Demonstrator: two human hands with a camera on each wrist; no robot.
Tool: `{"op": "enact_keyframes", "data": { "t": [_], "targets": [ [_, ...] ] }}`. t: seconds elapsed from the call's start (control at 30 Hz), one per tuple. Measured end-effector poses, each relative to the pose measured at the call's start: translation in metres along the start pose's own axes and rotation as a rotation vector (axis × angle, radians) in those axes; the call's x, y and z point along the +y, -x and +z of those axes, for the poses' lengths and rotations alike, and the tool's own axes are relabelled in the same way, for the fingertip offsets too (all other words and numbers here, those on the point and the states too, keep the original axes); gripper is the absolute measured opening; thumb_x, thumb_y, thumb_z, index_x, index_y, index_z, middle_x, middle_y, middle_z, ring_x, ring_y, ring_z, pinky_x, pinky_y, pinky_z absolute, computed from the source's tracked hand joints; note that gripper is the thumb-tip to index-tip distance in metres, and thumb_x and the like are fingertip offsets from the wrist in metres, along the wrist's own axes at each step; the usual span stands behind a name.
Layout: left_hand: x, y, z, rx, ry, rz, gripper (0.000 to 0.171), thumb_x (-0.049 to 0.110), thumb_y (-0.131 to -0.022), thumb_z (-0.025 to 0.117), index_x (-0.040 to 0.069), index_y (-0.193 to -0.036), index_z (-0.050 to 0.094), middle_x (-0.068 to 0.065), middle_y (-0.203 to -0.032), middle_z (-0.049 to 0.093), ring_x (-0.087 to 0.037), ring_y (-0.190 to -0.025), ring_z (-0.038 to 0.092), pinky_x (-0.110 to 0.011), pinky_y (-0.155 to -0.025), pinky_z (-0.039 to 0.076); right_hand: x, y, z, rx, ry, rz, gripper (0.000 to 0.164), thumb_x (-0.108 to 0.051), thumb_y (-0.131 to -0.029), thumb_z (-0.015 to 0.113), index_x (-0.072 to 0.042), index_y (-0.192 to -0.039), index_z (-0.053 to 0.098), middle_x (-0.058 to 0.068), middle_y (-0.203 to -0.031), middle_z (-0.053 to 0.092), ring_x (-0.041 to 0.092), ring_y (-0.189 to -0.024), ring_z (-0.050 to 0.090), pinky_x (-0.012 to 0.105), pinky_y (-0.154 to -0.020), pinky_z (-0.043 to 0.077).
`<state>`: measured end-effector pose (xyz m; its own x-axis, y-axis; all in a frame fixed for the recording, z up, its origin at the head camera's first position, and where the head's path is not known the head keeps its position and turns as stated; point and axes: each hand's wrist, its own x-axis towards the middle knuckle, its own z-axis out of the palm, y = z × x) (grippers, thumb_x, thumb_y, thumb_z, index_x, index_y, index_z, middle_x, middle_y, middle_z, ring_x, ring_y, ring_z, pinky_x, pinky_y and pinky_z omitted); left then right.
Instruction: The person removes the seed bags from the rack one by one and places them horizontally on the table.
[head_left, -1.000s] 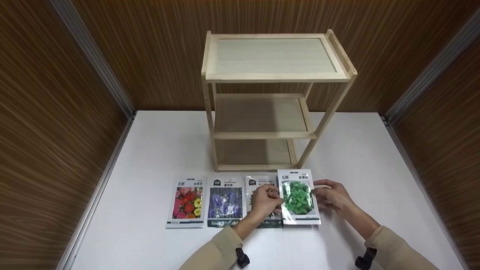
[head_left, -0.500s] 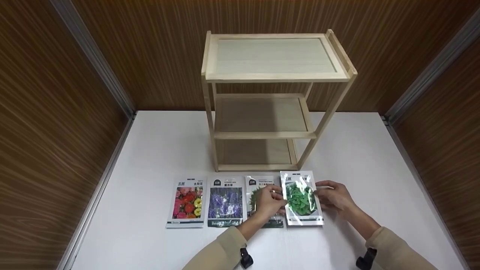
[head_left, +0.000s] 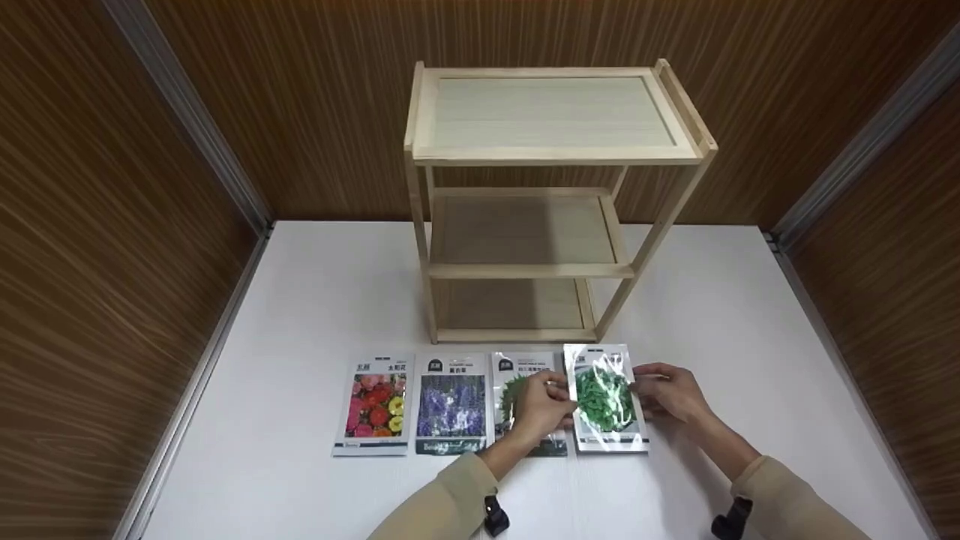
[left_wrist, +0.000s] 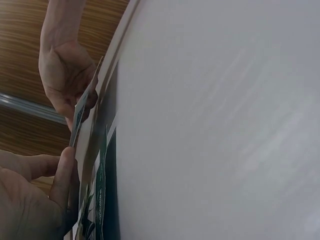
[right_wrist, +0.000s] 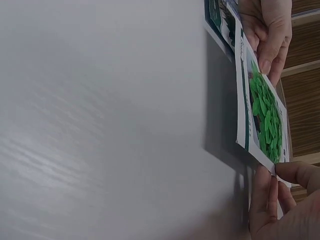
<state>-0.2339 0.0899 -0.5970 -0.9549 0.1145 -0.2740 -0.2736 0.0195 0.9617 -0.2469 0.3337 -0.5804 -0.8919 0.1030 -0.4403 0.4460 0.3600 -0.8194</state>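
Observation:
A seed packet with a green leafy picture (head_left: 604,397) is held between both hands at the right end of a row. My left hand (head_left: 541,409) pinches its left edge, and my right hand (head_left: 673,394) pinches the right edge. Seen from the right wrist, the leafy packet (right_wrist: 265,110) is tilted, with its lower edge raised off the table and a shadow beneath. Partly hidden under the left hand lies another packet with green foliage (head_left: 511,397). To its left are a purple-flower packet (head_left: 451,405) and a packet with red and yellow flowers (head_left: 376,405).
A three-tier wooden shelf (head_left: 556,154) stands right behind the packets. White tabletop (head_left: 247,420) lies to the left, right and front of the row. Brown wood-grain panels (head_left: 337,112) enclose the back and both sides.
Both hands have shifted the leafy packet slightly right and toward the front, uncovering more of the neighbouring foliage packet. The left hand moved right with it; the right hand moved only slightly.

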Motion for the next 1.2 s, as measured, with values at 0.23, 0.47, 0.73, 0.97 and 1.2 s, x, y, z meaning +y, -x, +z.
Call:
{"op": "enact_keyframes", "data": {
  "t": [0.23,0.47,0.73,0.97,1.2],
  "targets": [
    [-0.002,-0.0013,-0.0006,-0.001,-0.049,0.026,0.034,-0.017,-0.078,0.073,-0.006,-0.11,0.068,-0.001,-0.077,0.065,-0.008,-0.058,0.062,-0.027,-0.053,0.066,0.0026,-0.0019,0.002,-0.006,-0.012,-0.007,0.051,-0.011,-0.091,0.074,0.008,-0.137,0.059,-0.002,-0.086,0.074,0.011,-0.068,0.07,0.023,-0.058,0.063],
    [-0.0007,-0.0006,-0.0013,-0.009,-0.111,0.052,0.035,-0.017,-0.075,0.072,-0.007,-0.108,0.068,-0.005,-0.076,0.069,-0.008,-0.052,0.061,-0.026,-0.051,0.066,0.0041,-0.0027,0.0029,0.004,0.002,-0.025,0.049,-0.009,-0.092,0.074,0.011,-0.134,0.06,0.0,-0.088,0.073,0.012,-0.069,0.068,0.023,-0.056,0.061],
    [-0.0011,-0.0002,-0.0044,-0.027,-0.201,0.098,0.036,-0.014,-0.077,0.072,-0.008,-0.112,0.07,-0.011,-0.082,0.074,-0.011,-0.053,0.068,-0.021,-0.049,0.062,0.0016,-0.0023,0.0069,0.024,0.023,-0.032,0.047,-0.007,-0.091,0.072,0.013,-0.133,0.061,0.004,-0.09,0.074,0.011,-0.068,0.068,0.022,-0.054,0.059],
    [-0.0009,-0.0015,-0.0048,-0.042,-0.221,0.092,0.04,-0.014,-0.077,0.072,-0.01,-0.116,0.069,-0.012,-0.084,0.076,-0.009,-0.053,0.067,-0.02,-0.048,0.061,-0.0008,-0.0012,0.009,0.053,0.08,-0.043,0.045,-0.008,-0.09,0.074,0.012,-0.129,0.064,0.009,-0.096,0.075,0.011,-0.069,0.067,0.023,-0.055,0.059],
    [-0.0006,-0.0011,-0.0049,-0.051,-0.229,0.089,0.038,-0.012,-0.078,0.076,-0.012,-0.115,0.07,-0.015,-0.088,0.076,-0.01,-0.054,0.069,-0.02,-0.05,0.062,-0.0013,-0.0031,0.0088,0.071,0.124,-0.078,0.04,-0.008,-0.089,0.076,0.012,-0.122,0.068,0.001,-0.082,0.07,0.009,-0.065,0.063,0.021,-0.053,0.057]
  ]
}}
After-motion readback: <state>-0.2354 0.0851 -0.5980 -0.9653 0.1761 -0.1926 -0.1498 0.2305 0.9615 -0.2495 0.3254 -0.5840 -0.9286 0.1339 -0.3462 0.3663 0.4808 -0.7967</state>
